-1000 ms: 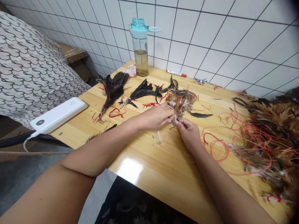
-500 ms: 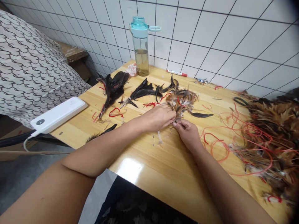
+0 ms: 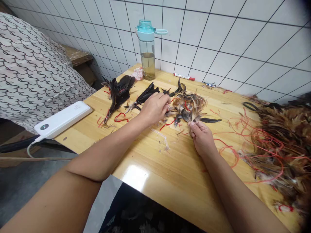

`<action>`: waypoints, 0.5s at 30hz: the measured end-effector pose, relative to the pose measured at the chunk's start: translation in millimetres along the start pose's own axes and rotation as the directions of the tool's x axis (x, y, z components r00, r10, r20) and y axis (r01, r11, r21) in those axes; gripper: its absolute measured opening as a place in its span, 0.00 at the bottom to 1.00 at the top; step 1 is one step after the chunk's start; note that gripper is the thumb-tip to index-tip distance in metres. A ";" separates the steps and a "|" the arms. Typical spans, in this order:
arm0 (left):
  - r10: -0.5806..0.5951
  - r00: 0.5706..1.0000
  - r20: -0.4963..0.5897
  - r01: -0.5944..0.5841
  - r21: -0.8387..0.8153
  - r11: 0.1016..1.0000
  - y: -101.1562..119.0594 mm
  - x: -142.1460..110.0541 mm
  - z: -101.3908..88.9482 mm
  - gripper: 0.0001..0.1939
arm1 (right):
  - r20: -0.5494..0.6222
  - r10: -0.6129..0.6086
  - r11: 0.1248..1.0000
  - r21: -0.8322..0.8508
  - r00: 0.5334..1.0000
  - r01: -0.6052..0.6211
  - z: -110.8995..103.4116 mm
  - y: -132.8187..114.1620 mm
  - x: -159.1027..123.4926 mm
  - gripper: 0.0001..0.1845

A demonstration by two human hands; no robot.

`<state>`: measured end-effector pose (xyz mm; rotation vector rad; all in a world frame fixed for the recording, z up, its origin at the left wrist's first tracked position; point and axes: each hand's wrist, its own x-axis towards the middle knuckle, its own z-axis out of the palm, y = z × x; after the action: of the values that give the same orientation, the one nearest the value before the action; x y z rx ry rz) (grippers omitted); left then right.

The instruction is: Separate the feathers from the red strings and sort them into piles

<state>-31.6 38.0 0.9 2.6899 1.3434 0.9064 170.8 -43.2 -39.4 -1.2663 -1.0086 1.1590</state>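
My right hand [image 3: 202, 135] pinches thumb against fingers at the lower end of a small dark feather [image 3: 186, 115]. This feather lies against a loose heap of brown and tan feathers [image 3: 198, 101]. Left of the heap, my left hand [image 3: 156, 105] hovers low over the table with curled fingers. Its fingertips point down and away, so what they hold, if anything, is hidden. Just behind it lies a bundle of black feathers [image 3: 147, 93]. A single black feather [image 3: 211, 120] sticks out to the right of the heap.
A larger dark feather bundle [image 3: 119, 92], a water bottle [image 3: 147, 61] and a red-capped marker [image 3: 184, 77] are on the wooden table [image 3: 155, 165]. Red string [image 3: 245, 129] tangles before a big brown feather pile [image 3: 289, 139]. A white power bank [image 3: 63, 119] sits left.
My left hand has moved left and slightly away from my right hand, uncovering red thread scraps on the table. My right hand has shifted a little right, still pinching.
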 end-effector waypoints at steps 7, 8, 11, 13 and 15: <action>-0.179 0.966 0.186 0.161 0.105 0.981 -17.7 4.4 -9.1 0.08 | -0.004 -0.008 1.000 0.016 1.000 0.008 0.7 1.7 0.2 0.16; -0.190 0.958 0.213 0.171 0.106 0.980 -18.8 4.8 -9.7 0.08 | -0.002 -0.007 1.000 0.007 1.000 0.007 1.0 1.5 -0.3 0.16; -0.188 0.938 0.290 0.169 0.090 0.981 -18.0 5.1 -8.9 0.09 | -0.004 0.003 1.000 -0.023 1.000 -0.003 1.9 0.8 -1.6 0.17; -0.177 0.920 0.350 0.159 0.080 0.984 -14.5 4.8 -6.0 0.09 | -0.002 -0.001 0.999 -0.054 1.000 0.001 2.3 0.2 -2.3 0.17; -0.177 0.897 0.405 0.154 0.088 0.984 -10.6 4.2 -1.9 0.09 | 0.004 -0.021 0.996 -0.089 1.000 0.021 2.6 -0.6 -3.1 0.18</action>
<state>-38.3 47.3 1.9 2.5488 1.4761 0.2646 167.7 -45.7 -38.4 -1.3215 -1.0840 1.1102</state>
